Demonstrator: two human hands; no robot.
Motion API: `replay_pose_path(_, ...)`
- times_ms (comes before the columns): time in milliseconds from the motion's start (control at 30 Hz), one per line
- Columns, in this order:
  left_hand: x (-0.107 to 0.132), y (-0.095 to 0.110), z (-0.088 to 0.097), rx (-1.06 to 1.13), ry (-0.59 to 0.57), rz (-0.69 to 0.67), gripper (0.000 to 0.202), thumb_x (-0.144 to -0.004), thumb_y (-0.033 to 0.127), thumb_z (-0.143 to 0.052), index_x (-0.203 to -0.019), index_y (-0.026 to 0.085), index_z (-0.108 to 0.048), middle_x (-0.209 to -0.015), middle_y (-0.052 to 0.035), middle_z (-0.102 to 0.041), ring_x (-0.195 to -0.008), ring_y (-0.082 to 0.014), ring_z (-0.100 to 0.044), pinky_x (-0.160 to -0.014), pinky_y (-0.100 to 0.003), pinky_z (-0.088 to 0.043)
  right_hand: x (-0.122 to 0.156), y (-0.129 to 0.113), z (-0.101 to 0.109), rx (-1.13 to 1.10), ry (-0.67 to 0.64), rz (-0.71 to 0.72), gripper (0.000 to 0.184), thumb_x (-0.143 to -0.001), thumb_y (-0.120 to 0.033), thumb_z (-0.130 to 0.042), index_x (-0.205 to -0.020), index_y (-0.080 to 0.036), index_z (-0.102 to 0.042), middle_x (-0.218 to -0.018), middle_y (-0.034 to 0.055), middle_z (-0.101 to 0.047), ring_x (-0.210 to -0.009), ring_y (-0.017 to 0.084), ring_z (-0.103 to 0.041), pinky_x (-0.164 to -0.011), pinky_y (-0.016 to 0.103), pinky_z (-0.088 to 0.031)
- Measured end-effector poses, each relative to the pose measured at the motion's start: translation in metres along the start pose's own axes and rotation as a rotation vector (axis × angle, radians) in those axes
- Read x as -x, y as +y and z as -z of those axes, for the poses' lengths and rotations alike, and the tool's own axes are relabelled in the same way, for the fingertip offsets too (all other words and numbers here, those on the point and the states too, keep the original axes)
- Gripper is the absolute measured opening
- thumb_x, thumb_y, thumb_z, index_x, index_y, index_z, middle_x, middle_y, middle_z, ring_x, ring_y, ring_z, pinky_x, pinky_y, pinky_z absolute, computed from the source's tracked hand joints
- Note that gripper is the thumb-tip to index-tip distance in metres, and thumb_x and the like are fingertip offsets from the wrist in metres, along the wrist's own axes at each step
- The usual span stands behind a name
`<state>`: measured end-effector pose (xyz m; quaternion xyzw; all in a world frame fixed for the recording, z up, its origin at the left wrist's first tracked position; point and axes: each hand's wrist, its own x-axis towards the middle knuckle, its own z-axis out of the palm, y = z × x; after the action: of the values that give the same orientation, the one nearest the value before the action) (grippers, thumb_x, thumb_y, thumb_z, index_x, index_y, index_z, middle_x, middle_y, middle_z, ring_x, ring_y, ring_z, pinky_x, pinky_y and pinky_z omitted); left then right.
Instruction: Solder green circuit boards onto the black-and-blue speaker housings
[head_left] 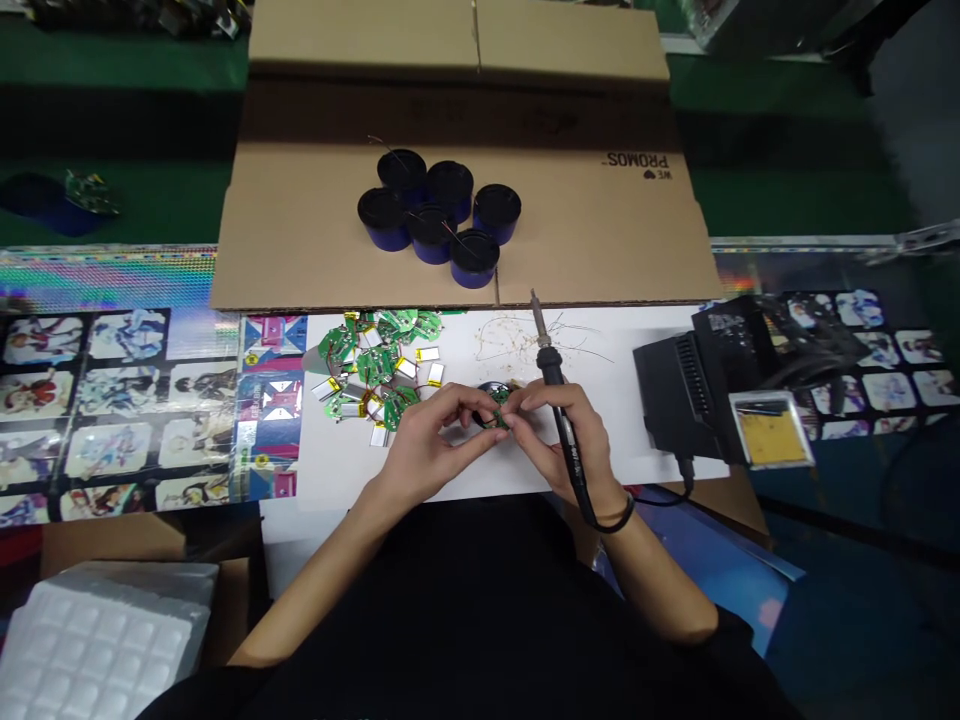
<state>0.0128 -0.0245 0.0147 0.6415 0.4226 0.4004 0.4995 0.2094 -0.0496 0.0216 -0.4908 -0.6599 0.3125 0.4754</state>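
Note:
My left hand (427, 445) is closed in a pinch at the edge of a small green circuit board (495, 396), over a dark round part partly hidden by my fingers. From the other side, my right hand (574, 435) brings its thumb and forefinger to the same board. A soldering iron (550, 362) with a black handle rests in my right hand, its tip pointing up and away from the board. To the left lies a heap of green circuit boards (377, 366) with small silver-and-yellow batteries (327, 389) among them.
Several dark blue cups with black tops (474, 262) stand on a cardboard box (300, 230) behind the work. Loose thin wires (517, 340) lie on the white sheet. At right are a black soldering station (679, 385) and a tray with a yellow sponge (771, 430).

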Motion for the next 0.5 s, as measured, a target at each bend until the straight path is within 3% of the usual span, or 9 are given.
replay_pose_path(167,-0.0022,0.0014,0.0015,-0.216,0.054,-0.234,0.003,-0.101,0.023,-0.075,-0.098,0.021,-0.075,-0.092,-0.0041,-0.079,-0.085,-0.0176,-0.07,-0.081,-0.032,-0.055,0.0026,-0.0005,0.0024,0.043,0.022,-0.013,0.03,-0.094,-0.013,-0.078,-0.112,-0.029,-0.059,-0.101,0.0015,-0.078,-0.094,0.022,-0.08,-0.088,0.042,-0.064)
replay_pose_path(300,-0.0032,0.0032,0.0011,-0.258,0.041,-0.232,0.005,-0.102,0.024,-0.072,-0.101,0.022,-0.076,-0.097,-0.0055,-0.08,-0.088,-0.0201,-0.072,-0.084,-0.036,-0.056,0.0045,0.0007,0.0021,0.075,0.011,-0.024,0.029,-0.094,-0.014,-0.077,-0.112,-0.03,-0.061,-0.099,0.0011,-0.077,-0.089,0.021,-0.078,-0.084,0.041,-0.064)
replay_pose_path(500,-0.0009,0.0042,0.0013,-0.202,-0.003,-0.136,0.006,-0.101,0.022,-0.07,-0.095,0.021,-0.071,-0.095,-0.0048,-0.072,-0.092,-0.0194,-0.068,-0.083,-0.033,-0.054,0.0061,0.0013,-0.0018,0.088,-0.017,0.019,0.025,-0.095,-0.014,-0.074,-0.111,-0.03,-0.062,-0.097,0.0004,-0.075,-0.09,0.02,-0.075,-0.083,0.039,-0.063)
